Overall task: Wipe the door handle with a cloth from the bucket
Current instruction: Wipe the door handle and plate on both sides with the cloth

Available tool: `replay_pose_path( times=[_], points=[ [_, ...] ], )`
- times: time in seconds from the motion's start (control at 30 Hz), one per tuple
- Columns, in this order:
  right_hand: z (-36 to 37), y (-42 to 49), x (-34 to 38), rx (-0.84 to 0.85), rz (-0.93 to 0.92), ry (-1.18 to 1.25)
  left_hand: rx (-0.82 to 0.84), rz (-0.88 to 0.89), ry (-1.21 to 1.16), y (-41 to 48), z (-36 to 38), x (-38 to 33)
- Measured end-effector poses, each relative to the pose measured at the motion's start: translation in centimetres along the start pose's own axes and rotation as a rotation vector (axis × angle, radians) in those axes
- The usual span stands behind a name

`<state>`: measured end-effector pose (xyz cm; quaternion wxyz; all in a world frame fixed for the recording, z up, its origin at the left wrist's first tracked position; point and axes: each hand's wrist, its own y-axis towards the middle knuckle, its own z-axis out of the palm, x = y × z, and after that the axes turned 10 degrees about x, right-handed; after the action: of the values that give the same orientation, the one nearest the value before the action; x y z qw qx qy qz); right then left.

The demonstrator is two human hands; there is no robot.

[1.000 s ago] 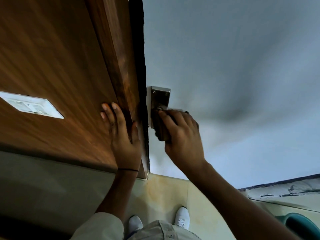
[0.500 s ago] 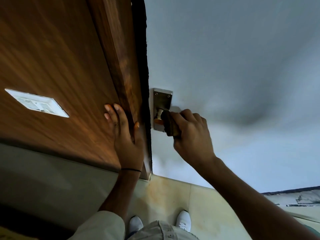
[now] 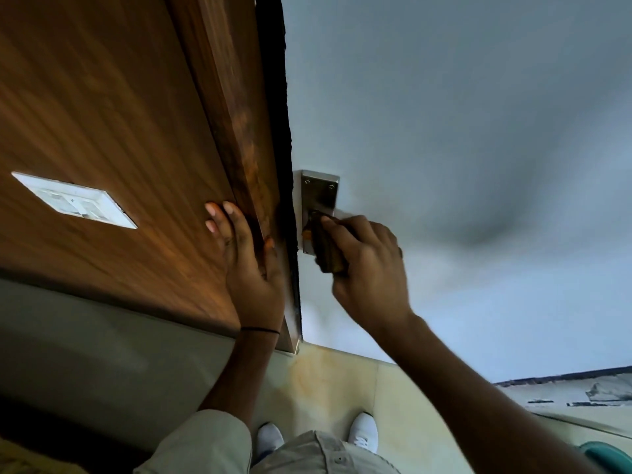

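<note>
Presently, your right hand (image 3: 369, 268) is clenched around a dark cloth (image 3: 328, 249) pressed against the door handle (image 3: 309, 234) just right of frame centre; the lever itself is almost wholly hidden beneath cloth and fingers, with only the metal backplate (image 3: 319, 193) and its two upper screws plainly visible. Your left hand (image 3: 249, 265) lies flat, fingers extended, gripping nothing, on the wooden door edge (image 3: 236, 131). A teal rim (image 3: 612, 458), cut off at lower right, cannot be identified with certainty. The white switch plate (image 3: 73, 200) at left is blurred; no writing is legible anywhere.
</note>
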<state>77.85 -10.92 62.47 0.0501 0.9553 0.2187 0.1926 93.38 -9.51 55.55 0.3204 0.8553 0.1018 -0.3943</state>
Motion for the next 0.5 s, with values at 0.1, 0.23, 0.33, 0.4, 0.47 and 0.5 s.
replay_pose_path(
  times=[0.1,0.23,0.33,0.4,0.47,0.5],
  points=[
    [0.8,1.0,2.9,-0.007,-0.031,0.079,0.002,0.024,-0.006,0.0,0.0,-0.2],
    [0.7,-0.7,-0.2,-0.043,-0.088,0.012,0.006,0.035,0.011,-0.1,-0.2,0.3],
    [0.3,-2.2,-2.8,-0.083,-0.066,0.017,0.009,0.04,0.025,0.0,-0.3,0.5],
    [0.6,-1.6,-1.9,-0.131,-0.054,0.008,0.017,0.029,0.018,-0.1,-0.4,0.3],
    [1.4,0.0,0.7,-0.129,-0.067,0.009,0.02,0.019,0.008,0.0,-0.4,0.2],
    [1.7,0.6,1.9,-0.099,-0.079,0.018,0.023,0.019,0.009,0.0,-0.5,0.2]
  ],
)
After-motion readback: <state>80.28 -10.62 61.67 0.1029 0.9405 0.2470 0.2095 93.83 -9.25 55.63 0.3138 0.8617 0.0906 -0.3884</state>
